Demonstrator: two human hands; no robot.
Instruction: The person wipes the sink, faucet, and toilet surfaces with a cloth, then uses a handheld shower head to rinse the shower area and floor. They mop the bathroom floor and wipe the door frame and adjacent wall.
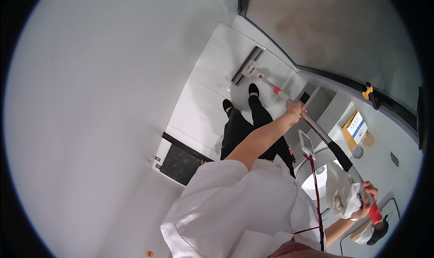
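Note:
A long-handled mop (316,124) runs diagonally from the white tiled floor up towards the lower right. Its wide grey head (248,66) lies flat on the tiles just ahead of my feet. My left hand (295,111) grips the metal pole around its middle. Near the upper end, by a red section, my right hand (367,198) is wrapped around the grey handle. A crumpled white cloth or bag (342,192) hangs at the right hand; how it is held is partly hidden.
A washbasin (312,183) and counter are on my right, with a booklet (356,125) and a glass (357,152). A glass panel (332,31) with a yellow knob (367,91) stands ahead. A phone (306,144) dangles from a red lanyard (316,187). A plain wall (101,88) fills the left.

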